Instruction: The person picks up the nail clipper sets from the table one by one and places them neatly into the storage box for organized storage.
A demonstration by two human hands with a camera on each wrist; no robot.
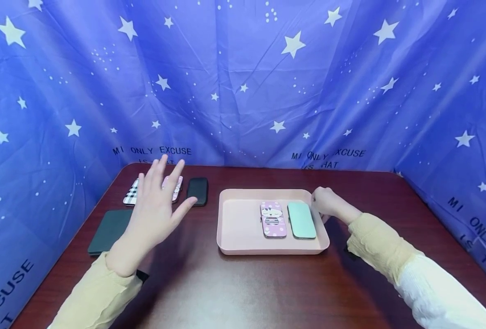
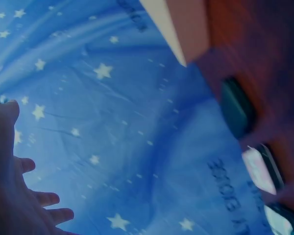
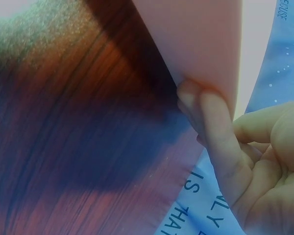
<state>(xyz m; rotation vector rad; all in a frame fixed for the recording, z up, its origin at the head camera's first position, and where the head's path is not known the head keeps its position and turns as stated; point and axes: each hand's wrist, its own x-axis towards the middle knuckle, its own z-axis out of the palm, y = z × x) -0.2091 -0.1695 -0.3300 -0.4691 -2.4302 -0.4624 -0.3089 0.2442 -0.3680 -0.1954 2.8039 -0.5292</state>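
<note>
Pink tray (image 1: 238,228) sits midway between the tabletop's (image 1: 243,292) left and right edges; right hand (image 1: 327,202) pinches its right wall, fingers against the outer face, thumb at the rim, a grip plain in the right-wrist view and mostly hidden from the head camera; purple case (image 1: 273,220) and mint case (image 1: 302,220) lie inside; left hand (image 1: 154,217), fingers spread, partly masks pink case (image 1: 178,187) near the tabletop's far left corner; the left-wrist view shows it unobstructed, beside black case (image 1: 197,191).
</note>
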